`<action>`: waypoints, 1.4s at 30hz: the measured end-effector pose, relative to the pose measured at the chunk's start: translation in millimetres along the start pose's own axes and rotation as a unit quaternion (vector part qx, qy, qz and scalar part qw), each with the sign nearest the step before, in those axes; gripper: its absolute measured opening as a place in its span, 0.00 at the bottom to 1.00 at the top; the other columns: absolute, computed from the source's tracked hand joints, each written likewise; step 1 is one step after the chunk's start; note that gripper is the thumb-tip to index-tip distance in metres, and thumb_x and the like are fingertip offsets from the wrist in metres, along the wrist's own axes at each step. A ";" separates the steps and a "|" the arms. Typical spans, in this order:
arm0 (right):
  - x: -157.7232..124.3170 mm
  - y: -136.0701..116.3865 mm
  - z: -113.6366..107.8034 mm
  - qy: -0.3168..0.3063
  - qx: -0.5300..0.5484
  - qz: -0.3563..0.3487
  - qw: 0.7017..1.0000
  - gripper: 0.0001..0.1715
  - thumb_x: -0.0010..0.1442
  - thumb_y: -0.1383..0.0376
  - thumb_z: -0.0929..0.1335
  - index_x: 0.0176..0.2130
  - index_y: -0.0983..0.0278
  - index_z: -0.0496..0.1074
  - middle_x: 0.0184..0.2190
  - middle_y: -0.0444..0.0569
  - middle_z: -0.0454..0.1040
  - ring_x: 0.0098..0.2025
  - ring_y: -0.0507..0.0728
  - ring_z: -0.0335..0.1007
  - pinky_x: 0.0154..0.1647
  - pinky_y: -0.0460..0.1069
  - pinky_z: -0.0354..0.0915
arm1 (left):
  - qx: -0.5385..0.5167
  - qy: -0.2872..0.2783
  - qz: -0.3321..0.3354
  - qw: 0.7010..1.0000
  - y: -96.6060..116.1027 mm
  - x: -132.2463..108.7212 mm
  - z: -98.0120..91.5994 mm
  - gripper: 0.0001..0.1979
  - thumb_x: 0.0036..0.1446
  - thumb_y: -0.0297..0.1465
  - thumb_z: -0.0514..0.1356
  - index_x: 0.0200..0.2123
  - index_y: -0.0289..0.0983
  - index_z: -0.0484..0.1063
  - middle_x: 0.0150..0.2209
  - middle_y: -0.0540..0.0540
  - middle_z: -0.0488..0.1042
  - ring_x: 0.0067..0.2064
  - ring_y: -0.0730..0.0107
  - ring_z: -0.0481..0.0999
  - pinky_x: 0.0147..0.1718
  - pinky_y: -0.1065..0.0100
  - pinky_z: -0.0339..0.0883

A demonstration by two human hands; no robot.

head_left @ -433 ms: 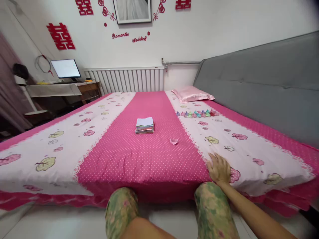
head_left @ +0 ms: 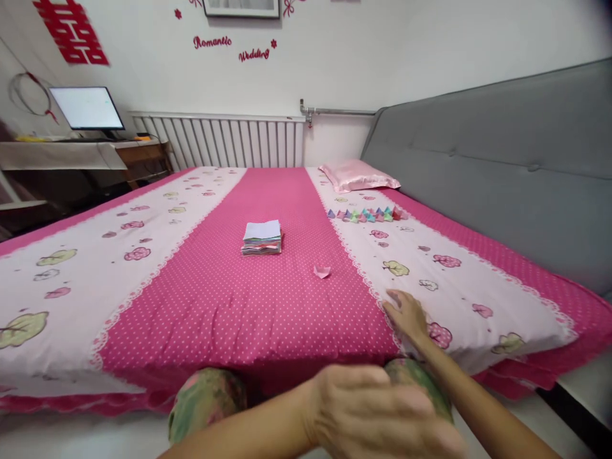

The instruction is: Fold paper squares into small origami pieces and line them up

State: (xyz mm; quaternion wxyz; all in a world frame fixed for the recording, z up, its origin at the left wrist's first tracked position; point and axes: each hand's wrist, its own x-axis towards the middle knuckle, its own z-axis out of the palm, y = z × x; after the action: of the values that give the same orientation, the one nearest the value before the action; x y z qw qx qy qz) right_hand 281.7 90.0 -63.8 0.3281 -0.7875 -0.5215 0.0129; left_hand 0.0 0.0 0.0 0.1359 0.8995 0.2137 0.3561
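My left hand is raised in front of my knees, its fingers stretched out and slightly blurred, with nothing visible in it. On the near edge of the bed rests my right hand, open, its thumb and forefinger apart on the pale patterned strip. Ahead of it, on the pink dotted strip, lies a small folded piece of pink paper. Farther left sits a stack of paper sheets, white on top with coloured edges below. A row of small folded paper pieces in several colours stands farther back.
A pink pillow lies at the far right, beside the grey headboard. Behind the bed runs a white radiator. At the far left is a desk with a lit monitor. My knees touch the bed's near side.
My left arm has come up from low between my knees, bringing the hand into view. My right hand still rests on the bed, turned slightly onto its side. The view has shifted.
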 end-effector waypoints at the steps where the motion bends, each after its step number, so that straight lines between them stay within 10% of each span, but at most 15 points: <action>1: 8.9 -8.1 -1.4 -0.019 0.071 0.002 0.997 0.22 0.54 0.59 0.62 0.48 0.63 0.68 0.41 0.52 0.74 0.44 0.59 0.68 0.48 0.56 0.61 | -0.006 0.025 0.042 0.999 -18.6 23.5 -6.3 0.28 0.49 0.45 0.54 0.55 0.64 0.55 0.54 0.64 0.65 0.60 0.64 0.59 0.55 0.59 0.59; 3: 27.1 -28.8 -1.9 -0.075 0.198 -0.016 0.977 0.24 0.53 0.61 0.63 0.50 0.64 0.65 0.35 0.50 0.75 0.38 0.56 0.71 0.44 0.53 0.65 | -0.004 0.150 0.162 0.975 -53.0 71.2 -20.7 0.36 0.49 0.40 0.56 0.61 0.53 0.48 0.59 0.53 0.59 0.61 0.60 0.57 0.56 0.56 0.55; 7: 63.0 -72.9 8.0 -0.210 0.260 -0.119 0.935 0.26 0.54 0.64 0.64 0.54 0.61 0.63 0.41 0.49 0.71 0.36 0.53 0.70 0.41 0.51 0.66 | -0.065 0.356 -0.095 0.927 -117.7 146.8 -43.6 0.26 0.56 0.32 0.50 0.59 0.38 0.56 0.61 0.42 0.56 0.61 0.60 0.54 0.58 0.56 0.50; 10: 89.8 -94.0 21.3 -0.274 0.257 -0.194 0.906 0.25 0.55 0.64 0.65 0.53 0.61 0.64 0.38 0.48 0.71 0.35 0.53 0.68 0.38 0.50 0.65 | -0.216 0.364 -0.283 0.861 -174.7 183.0 -48.6 0.17 0.57 0.34 0.48 0.41 0.33 0.72 0.44 0.39 0.73 0.47 0.63 0.71 0.48 0.63 0.61; 13: 113.7 -103.4 34.0 -0.339 0.229 -0.245 0.879 0.20 0.55 0.63 0.66 0.48 0.62 0.69 0.31 0.46 0.72 0.31 0.53 0.67 0.34 0.48 0.64 | -0.421 0.274 -0.461 0.732 -232.0 209.1 -42.7 0.19 0.57 0.35 0.47 0.29 0.31 0.72 0.27 0.41 0.75 0.27 0.70 0.73 0.30 0.70 0.66; 15: 125.7 -105.5 40.5 -0.374 0.199 -0.263 0.867 0.15 0.54 0.63 0.67 0.43 0.63 0.72 0.30 0.46 0.73 0.30 0.53 0.67 0.32 0.47 0.63 | -0.506 0.238 -0.503 0.659 -261.9 220.9 -32.1 0.18 0.57 0.35 0.47 0.27 0.30 0.72 0.23 0.43 0.73 0.22 0.73 0.71 0.24 0.73 0.64; 18: 135.3 -105.8 46.4 -0.383 0.155 -0.288 0.864 0.09 0.53 0.64 0.68 0.36 0.63 0.75 0.31 0.46 0.74 0.31 0.52 0.68 0.33 0.46 0.62 | -0.531 0.247 -0.514 0.626 -289.8 227.5 -8.2 0.16 0.57 0.32 0.47 0.27 0.30 0.71 0.21 0.44 0.72 0.20 0.76 0.70 0.21 0.75 0.62; 26: 154.9 -103.1 38.9 -0.343 0.144 -0.309 0.875 0.07 0.56 0.64 0.67 0.33 0.62 0.76 0.29 0.45 0.76 0.32 0.51 0.69 0.35 0.46 0.62 | -0.584 0.248 -0.527 0.565 -313.9 215.4 29.3 0.15 0.58 0.30 0.46 0.27 0.30 0.68 0.19 0.45 0.71 0.20 0.76 0.71 0.22 0.75 0.66; 34: 272.7 -71.3 61.9 -0.090 -0.031 -0.156 0.983 0.11 0.57 0.66 0.64 0.36 0.59 0.75 0.34 0.45 0.77 0.35 0.54 0.70 0.35 0.47 0.62 | -0.587 0.237 -0.522 0.572 -315.4 219.8 29.6 0.15 0.59 0.30 0.47 0.27 0.29 0.69 0.20 0.44 0.72 0.19 0.76 0.70 0.20 0.76 0.65; 42: 349.5 -46.8 107.6 -0.037 -0.114 -0.037 0.992 0.14 0.56 0.66 0.62 0.39 0.58 0.75 0.36 0.47 0.77 0.38 0.57 0.70 0.33 0.47 0.61 | -0.567 0.229 -0.522 0.594 -309.5 218.2 30.1 0.14 0.59 0.31 0.48 0.29 0.28 0.69 0.23 0.45 0.72 0.20 0.78 0.70 0.21 0.76 0.64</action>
State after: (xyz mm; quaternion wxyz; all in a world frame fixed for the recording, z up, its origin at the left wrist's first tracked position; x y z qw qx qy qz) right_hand 363.9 445.5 -10.8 0.2169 -0.7990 -0.5601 -0.0294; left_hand 74.8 372.1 -17.0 0.7280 0.2642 0.4255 0.4682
